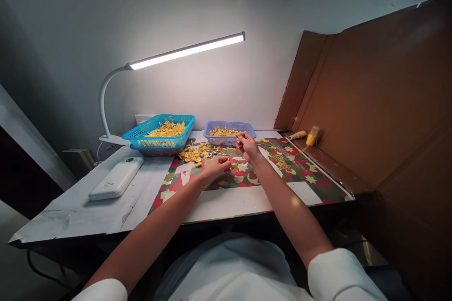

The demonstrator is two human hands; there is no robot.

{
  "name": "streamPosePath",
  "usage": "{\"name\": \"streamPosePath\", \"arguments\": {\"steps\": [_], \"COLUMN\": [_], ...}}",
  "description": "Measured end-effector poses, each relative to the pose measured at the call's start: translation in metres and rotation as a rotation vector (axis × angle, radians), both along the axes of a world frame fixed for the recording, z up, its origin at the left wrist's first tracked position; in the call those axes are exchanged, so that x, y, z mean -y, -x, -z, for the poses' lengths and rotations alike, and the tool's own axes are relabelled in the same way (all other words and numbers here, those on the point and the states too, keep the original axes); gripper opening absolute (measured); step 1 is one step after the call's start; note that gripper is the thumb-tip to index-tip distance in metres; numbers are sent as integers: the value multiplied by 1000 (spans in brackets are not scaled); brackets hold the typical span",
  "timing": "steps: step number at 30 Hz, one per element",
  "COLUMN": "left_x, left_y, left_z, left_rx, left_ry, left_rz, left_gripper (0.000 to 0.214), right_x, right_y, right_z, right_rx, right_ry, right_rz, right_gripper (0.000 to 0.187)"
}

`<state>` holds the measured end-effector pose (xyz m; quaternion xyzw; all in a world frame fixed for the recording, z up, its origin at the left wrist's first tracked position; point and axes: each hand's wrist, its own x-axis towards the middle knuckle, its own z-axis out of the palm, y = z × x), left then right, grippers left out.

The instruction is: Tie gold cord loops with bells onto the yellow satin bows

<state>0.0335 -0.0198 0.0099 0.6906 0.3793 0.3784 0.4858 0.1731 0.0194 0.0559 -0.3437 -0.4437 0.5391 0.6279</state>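
Observation:
My left hand (216, 168) is closed in a pinch just above the patterned sheet. A small yellow petal-like piece on a thin stem (234, 165) sticks out from its fingertips. My right hand (248, 147) is raised a little higher, in front of the blue-violet basket (230, 140). Its thumb and forefinger are pressed together; whatever lies between them is too small to make out. Left of my hands lies a loose pile of yellow petal-like pieces (192, 154), with several shiny silvery bits (208, 154) at its side.
A turquoise basket (134, 132) of yellow pieces stands at the back left, under a lit lamp (187, 51). A white power bank (116, 178) lies at the left. Gold beads (280, 161), a yellow-capped bottle (312, 136) and a cardboard wall (370, 89) are on the right.

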Motion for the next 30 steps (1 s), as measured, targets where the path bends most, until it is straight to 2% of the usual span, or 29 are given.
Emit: {"name": "streamPosePath", "arguments": {"steps": [5,12,16,21,24,27,30], "left_x": [-1,-2,-5,-13,-15,-15,-12], "left_y": [-1,-5,-4,-2,-1,-1,-1], "left_z": [0,2,8,16,14,7,-1], "left_rx": [39,15,44,57,123,256,419], "left_ry": [8,30,60,85,148,212,254], "left_rz": [-69,-28,-27,-113,-159,-188,-198], "left_gripper": [21,20,20,19,16,13,18], "right_x": [-2,-8,-2,25,49,72,89], "right_y": [-4,-4,0,0,-2,-6,-12], "right_z": [4,9,6,6,13,24,38], "right_rx": [-38,18,61,144,134,103,71], "right_ry": [7,-65,-114,-243,-301,-291,-194], "right_rz": [36,119,105,25,-39,-110,-118], "right_gripper": [24,25,25,31,29,28,30]}}
